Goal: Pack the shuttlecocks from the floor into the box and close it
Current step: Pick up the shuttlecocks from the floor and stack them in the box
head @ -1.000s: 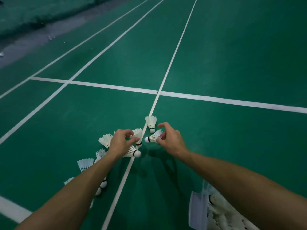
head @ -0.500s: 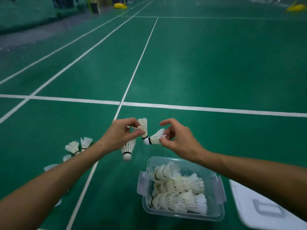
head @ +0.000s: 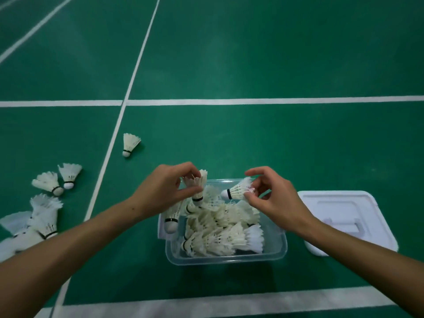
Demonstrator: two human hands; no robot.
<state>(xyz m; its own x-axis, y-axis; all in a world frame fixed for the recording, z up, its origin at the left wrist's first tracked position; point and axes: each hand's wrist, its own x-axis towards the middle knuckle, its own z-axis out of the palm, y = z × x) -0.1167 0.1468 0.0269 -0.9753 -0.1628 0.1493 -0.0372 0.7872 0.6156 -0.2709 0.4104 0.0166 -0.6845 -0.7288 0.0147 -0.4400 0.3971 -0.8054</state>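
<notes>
A clear plastic box [head: 275, 255] stands on the green court floor, holding several white shuttlecocks [head: 227, 235]. My left hand [head: 165, 189] hovers over the box's far left corner, pinching two shuttlecocks [head: 197, 184], corks down; one hangs by the box's left wall. My right hand [head: 270, 198] is over the box's far right side, gripping one shuttlecock [head: 237, 190] by its feathers, cork pointing left. Several loose shuttlecocks [head: 46, 203] lie on the floor at the left, and one more shuttlecock [head: 129, 143] lies farther off beside the white line.
The white box lid [head: 339, 216] lies flat on the floor just right of the box. White court lines [head: 206, 102] cross the green floor ahead, to the left and along the near edge.
Both hands have carried their shuttlecocks from the floor pile back over the box. The view has dropped, so the box and lid now sit in the middle.
</notes>
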